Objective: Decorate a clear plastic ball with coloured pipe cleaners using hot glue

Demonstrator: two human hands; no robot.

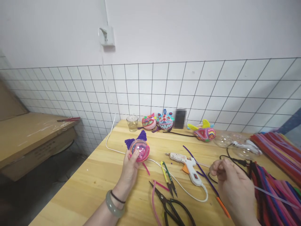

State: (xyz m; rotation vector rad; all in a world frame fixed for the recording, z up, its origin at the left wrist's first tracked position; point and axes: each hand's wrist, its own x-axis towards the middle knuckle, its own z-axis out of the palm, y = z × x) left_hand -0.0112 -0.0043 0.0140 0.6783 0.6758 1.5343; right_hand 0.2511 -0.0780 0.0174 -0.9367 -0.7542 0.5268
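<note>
My left hand is closed around a clear plastic ball partly wrapped in pink pipe cleaner, with two purple pipe-cleaner ears on top. It is held above the wooden table. My right hand is raised at the right with its fingers curled together; what they pinch, if anything, is hidden. A pale translucent strip runs from behind that hand towards the right edge. Between the hands lie a white hot glue gun, yellow-and-green thread snips and black-handled scissors.
Along the wall stand a glass cup and finished pipe-cleaner fish. Bundles of coloured pipe cleaners lie at the right, near clear plastic shells. The glue gun's white cord loops across the table. Cardboard is at left.
</note>
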